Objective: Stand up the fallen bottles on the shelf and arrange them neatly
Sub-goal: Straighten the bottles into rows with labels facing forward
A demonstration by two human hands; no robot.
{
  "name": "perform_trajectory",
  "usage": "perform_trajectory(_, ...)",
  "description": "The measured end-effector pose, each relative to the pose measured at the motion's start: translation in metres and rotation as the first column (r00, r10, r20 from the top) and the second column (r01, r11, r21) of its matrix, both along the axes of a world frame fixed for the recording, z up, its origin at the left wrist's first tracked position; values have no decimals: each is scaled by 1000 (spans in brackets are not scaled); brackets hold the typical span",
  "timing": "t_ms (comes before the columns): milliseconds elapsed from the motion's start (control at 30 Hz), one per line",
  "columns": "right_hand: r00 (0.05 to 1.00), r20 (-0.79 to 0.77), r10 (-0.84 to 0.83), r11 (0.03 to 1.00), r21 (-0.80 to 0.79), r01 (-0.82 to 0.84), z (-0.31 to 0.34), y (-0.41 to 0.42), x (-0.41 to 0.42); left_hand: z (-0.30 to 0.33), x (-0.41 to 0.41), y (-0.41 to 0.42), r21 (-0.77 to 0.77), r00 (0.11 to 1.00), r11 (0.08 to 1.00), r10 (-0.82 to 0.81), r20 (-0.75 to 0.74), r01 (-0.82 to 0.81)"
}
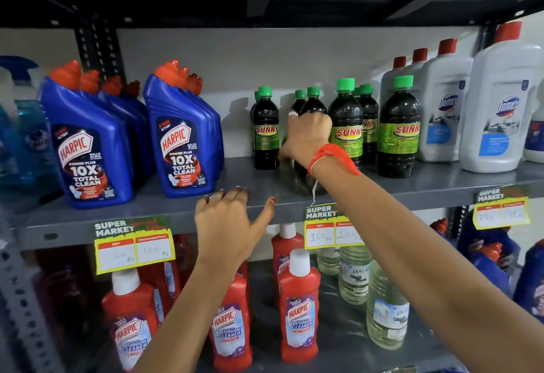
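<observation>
Several dark Sunny bottles with green caps stand on the grey shelf (188,205). One stands at the left (265,128), two more at the right (346,121) (399,128), others behind them. My right hand (306,137) is closed around another dark bottle (314,102), which stands nearly upright; my wrist with its red thread hides most of that bottle's body. My left hand (228,219) rests on the shelf's front edge, fingers spread, holding nothing.
Blue Harpic bottles (179,134) stand in rows left of the dark bottles. White Domex bottles (500,102) stand at the right. Price tags (134,244) hang from the shelf edge. Red Harpic bottles (298,308) and clear bottles (385,305) fill the shelf below.
</observation>
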State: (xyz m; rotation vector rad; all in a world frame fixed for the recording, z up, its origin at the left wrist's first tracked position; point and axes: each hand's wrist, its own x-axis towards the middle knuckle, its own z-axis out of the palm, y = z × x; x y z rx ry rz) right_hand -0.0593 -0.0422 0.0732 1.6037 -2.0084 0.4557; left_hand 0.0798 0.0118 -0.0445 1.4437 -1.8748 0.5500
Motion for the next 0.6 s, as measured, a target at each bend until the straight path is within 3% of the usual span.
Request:
perform_trajectory(100,947,252,201,955,-266,-132,14,15,-8,-1,0,0,-1,1000,1000,-12,-14,12)
perform_trajectory(167,810,400,429,860,-455,-230,16,22,-9,-1,1,-2,9,1000,1000,-17,-12,17)
perform_trajectory(267,587,486,647,714,-657,-243,10,24,-7,-1,1,-3,4,1000,1000,-20,4,20)
perform_trajectory(433,403,581,707,700,-656,-283,-11,17,-8,-1,2,-2,11,1000,1000,-5,22,5)
perform_trajectory(600,416,576,703,705,-642,-302,-26,8,3,-1,2,-3,1,999,1000,10,47,-10)
